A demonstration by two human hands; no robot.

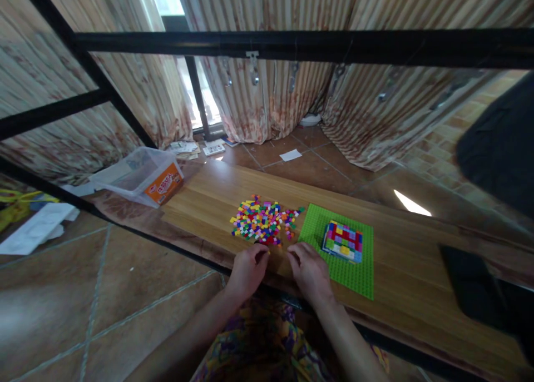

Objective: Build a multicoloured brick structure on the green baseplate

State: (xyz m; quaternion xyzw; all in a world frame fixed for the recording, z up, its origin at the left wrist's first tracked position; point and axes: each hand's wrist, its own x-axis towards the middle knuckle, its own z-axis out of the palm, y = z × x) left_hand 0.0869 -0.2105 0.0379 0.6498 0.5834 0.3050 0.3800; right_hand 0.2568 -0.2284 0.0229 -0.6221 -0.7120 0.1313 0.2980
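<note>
My left hand (249, 269) is closed in a pinch at the near edge of a loose pile of small coloured toy bricks (256, 221). A tiny yellow brick (269, 252) shows at its fingertips. My right hand (309, 269) has thumb and fingers pressed together beside the near left corner of a green baseplate (350, 282); whatever it may hold is too small to make out. On the baseplate stands a low, square block build (344, 242) with a multicoloured top of red, yellow, blue, white and green bricks. The two hands are a little apart.
A clear plastic bin (137, 173) with an orange label stands at the bench's left end. A black flat object (471, 282) lies to the right on the wooden bench (409, 276). A black metal bar (292, 45) crosses above the far side, before striped curtains.
</note>
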